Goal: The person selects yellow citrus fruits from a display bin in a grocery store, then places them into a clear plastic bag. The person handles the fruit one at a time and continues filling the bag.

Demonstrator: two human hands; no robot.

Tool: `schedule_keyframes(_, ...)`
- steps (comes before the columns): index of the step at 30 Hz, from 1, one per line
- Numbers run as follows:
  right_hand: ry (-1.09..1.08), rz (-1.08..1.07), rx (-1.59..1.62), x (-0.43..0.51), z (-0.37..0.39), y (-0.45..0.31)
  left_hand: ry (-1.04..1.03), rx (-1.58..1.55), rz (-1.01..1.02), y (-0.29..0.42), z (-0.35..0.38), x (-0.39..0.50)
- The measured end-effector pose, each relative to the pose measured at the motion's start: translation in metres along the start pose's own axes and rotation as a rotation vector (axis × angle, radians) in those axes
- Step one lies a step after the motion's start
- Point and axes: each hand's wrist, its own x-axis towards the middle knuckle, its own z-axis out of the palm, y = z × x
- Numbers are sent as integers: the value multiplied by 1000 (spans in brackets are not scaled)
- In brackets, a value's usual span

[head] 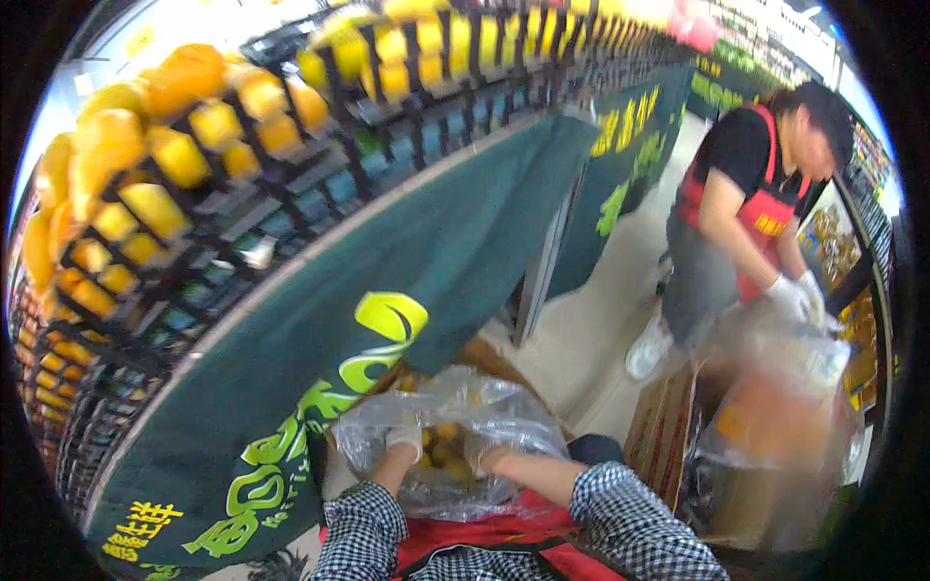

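Observation:
Both of my gloved hands reach into a clear plastic bag [508,399] that lines a cardboard box [501,361]. Yellowish-brown round fruit [445,452] lies in the bag between them. My left hand [405,438] is at the left of the fruit, its fingers partly hidden by plastic. At the right side of the fruit is my right hand [476,449], blurred and half covered; whether it grips a piece does not show.
A display stand with a green cloth skirt [450,240] curves along the left, bearing crates of yellow fruit [182,156]. At the right, a co-worker in a red apron [763,218] bends over a cardboard box [657,436] and blurred plastic bags. A metal post [545,269] stands by the skirt.

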Motion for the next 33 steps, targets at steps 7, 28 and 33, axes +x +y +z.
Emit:
schedule_keyframes(7,-374,10,26,-16,-59,-5,-140,48,7,16,-76,-56)
schedule_keyframes(28,-123,-9,87,-89,-24,8,1433,-184,313,74,-673,-286)
schedule_keyframes(33,-27,-75,348,-73,-43,-4,1149,150,90,65,-710,-225)
